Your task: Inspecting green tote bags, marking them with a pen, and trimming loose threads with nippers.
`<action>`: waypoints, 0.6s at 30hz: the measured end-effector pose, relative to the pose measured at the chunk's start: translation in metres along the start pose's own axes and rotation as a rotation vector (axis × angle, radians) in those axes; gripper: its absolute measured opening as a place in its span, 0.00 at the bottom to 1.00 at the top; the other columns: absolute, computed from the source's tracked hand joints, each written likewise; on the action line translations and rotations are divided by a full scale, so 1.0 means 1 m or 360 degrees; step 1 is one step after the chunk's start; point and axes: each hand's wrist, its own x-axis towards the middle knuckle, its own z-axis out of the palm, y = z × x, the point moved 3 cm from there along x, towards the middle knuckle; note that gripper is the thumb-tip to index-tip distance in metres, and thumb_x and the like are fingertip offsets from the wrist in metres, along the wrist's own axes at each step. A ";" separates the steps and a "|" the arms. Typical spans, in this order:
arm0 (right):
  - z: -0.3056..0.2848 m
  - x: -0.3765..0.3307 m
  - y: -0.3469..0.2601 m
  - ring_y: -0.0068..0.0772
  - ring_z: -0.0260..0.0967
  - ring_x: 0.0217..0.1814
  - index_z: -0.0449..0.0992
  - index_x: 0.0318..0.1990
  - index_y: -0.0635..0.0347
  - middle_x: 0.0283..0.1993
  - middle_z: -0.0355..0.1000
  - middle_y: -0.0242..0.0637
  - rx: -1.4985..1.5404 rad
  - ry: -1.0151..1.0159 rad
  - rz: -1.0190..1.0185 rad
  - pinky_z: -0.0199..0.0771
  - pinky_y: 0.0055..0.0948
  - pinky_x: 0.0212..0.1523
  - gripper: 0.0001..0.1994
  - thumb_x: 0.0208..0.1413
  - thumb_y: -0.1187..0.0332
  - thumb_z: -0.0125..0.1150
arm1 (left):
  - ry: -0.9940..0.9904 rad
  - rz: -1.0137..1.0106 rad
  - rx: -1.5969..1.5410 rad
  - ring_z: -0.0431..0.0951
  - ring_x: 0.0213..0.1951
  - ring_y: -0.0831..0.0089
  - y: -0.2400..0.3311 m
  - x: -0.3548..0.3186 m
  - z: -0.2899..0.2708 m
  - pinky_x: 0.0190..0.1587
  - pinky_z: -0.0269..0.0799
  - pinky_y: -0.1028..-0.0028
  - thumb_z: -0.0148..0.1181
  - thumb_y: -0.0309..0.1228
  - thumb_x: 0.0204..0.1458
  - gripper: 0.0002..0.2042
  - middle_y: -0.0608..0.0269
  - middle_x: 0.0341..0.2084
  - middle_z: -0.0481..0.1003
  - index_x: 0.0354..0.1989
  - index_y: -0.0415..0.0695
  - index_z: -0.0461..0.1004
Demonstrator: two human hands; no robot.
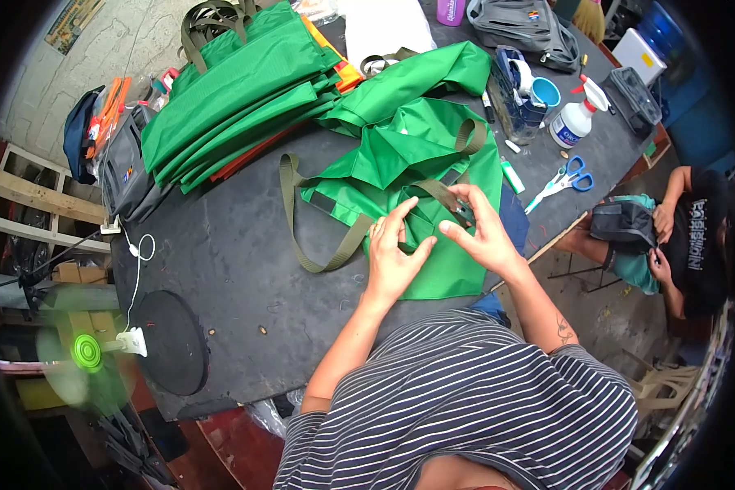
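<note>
On dark table, green bag lies under both hands: L hand w/ thumb & fingers apart, R hand curled round small dark item, can't tell if clamped; scissors to R.

A white spray bottle stands near blue-handled scissors; a green fan is at far left.
</note>
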 end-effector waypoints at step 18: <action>-0.012 0.000 -0.036 0.33 0.66 0.30 0.78 0.32 0.54 0.31 0.67 0.31 -0.1161 0.0038 -0.0764 0.64 0.32 0.31 0.14 0.31 0.70 0.68 | -0.0016 -0.0001 0.0122 0.62 0.27 0.73 0.000 0.005 0.005 0.35 0.62 0.73 0.72 0.29 0.34 0.28 0.67 0.25 0.67 0.49 0.47 0.73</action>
